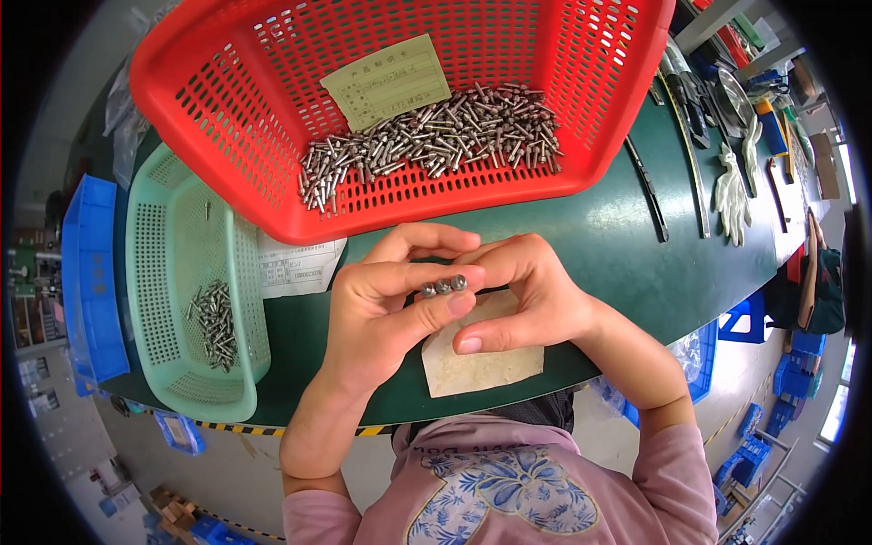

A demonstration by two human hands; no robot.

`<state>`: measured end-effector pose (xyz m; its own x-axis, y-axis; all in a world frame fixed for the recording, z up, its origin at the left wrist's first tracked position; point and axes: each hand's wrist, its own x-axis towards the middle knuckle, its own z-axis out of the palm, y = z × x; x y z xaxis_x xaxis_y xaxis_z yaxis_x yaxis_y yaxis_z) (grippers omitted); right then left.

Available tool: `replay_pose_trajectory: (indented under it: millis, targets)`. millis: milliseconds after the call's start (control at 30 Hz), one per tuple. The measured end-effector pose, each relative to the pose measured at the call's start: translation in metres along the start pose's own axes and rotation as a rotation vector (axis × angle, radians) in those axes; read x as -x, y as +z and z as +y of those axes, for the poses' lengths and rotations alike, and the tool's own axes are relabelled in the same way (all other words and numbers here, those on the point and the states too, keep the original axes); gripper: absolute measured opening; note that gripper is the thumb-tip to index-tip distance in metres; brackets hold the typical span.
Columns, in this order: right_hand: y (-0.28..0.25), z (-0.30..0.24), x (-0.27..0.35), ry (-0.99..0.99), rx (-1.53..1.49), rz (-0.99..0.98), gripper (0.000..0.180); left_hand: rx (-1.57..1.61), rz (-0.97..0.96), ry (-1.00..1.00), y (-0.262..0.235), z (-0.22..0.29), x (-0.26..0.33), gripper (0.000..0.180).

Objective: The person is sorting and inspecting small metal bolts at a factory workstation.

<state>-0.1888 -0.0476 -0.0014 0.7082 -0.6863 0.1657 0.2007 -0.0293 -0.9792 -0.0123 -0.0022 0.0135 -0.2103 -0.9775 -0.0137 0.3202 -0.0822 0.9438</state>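
Between the thumb and fingers of my left hand (368, 304) is a short row of small metal pins (443, 287), their round ends turned toward me. My right hand (549, 291) meets it at the fingertips, its index finger by the pins and its thumb held apart below; its other fingers are partly hidden. Beneath the hands, a worn cream-coloured sheet (486, 368) lies at the table's near edge. Beyond them, a tilted red plastic basket (436, 204) holds a heap of similar metal pins (445, 136) and a pale green paper card (386, 82).
At the left stands a mint-green basket (245, 318) with a smaller pile of metal parts (213, 322), beside a blue bin (91, 272). A printed paper (295, 268) lies partly under the red basket. White gloves (731, 195) and long tools rest on the green table (590, 236) at right.
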Motion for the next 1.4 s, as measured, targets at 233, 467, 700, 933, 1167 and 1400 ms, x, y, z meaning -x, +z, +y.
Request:
replay_pose_trajectory:
  millis: [233, 467, 700, 933, 1167, 1400]
  targets:
    - [0.001, -0.002, -0.001, -0.006, -0.010, 0.002, 0.021, 0.047, 0.010, -0.048, -0.001, 0.000, 0.001, 0.019]
    - [0.001, 0.000, 0.000, 0.030, -0.037, 0.003, 0.021, 0.036, 0.027, -0.052, 0.000, -0.001, 0.000, 0.019]
    - [-0.002, -0.002, -0.002, 0.035, -0.029, -0.017, 0.022, -0.702, 0.068, 0.456, 0.002, -0.001, -0.003, 0.030]
    - [-0.002, -0.003, -0.001, 0.025, -0.058, 0.009, 0.027, -1.000, 0.003, 0.676, 0.001, 0.002, -0.005, 0.030]
    - [-0.002, 0.007, -0.002, -0.077, -0.020, 0.031, 0.029, -1.096, 0.010, 0.942, 0.001, -0.002, -0.012, 0.039]
    - [-0.012, -0.005, -0.007, -0.453, 0.490, 0.093, 0.035, -1.016, 0.056, 0.851, 0.001, 0.001, -0.010, 0.058]
